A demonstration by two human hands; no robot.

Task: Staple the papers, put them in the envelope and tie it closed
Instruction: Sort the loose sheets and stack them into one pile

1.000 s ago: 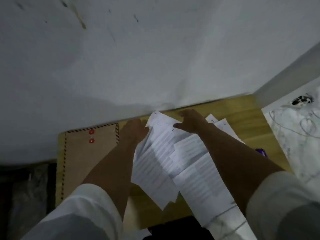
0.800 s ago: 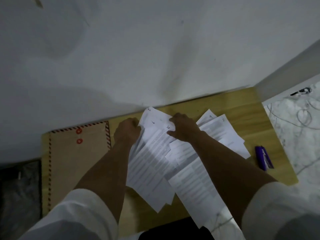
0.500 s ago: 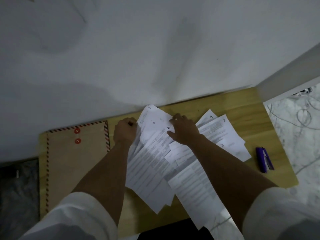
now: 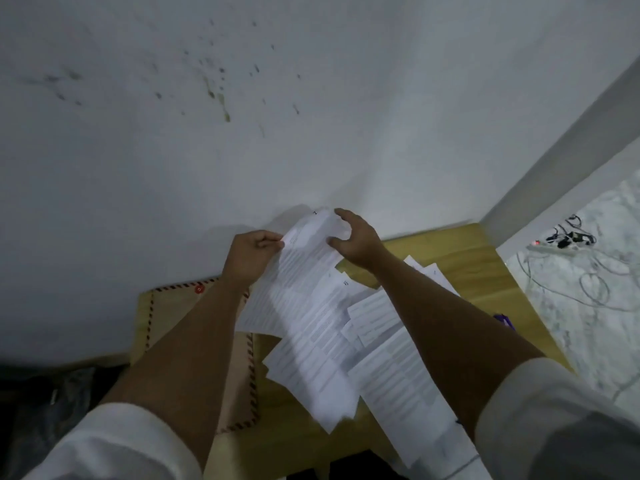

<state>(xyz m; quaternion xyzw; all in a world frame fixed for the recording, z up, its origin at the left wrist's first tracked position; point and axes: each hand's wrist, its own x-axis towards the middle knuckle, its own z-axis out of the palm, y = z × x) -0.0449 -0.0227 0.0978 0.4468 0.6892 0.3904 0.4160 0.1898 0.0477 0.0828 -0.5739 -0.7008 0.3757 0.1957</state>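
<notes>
Dim room corner with a small wooden table set against a white wall.

The wall (image 4: 311, 98) is pale, scuffed and flecked with dark spots and a yellowish streak near its upper middle. The table (image 4: 450, 244) has a light yellow-brown top and stands with its far edge against the wall. To the right, a marbled white floor (image 4: 588, 306) carries a tangle of cables (image 4: 568, 237) with a small red light. Light is low and even.

Stapler (image 4: 504, 320) right of centre mostly hidden behind the right forearm, only a purple tip shows. Envelope (image 4: 173, 317) lower left half covered by the left forearm and papers (image 4: 311, 323). Print on papers blurred, unreadable. Sleeves cut off at the bottom edge.
</notes>
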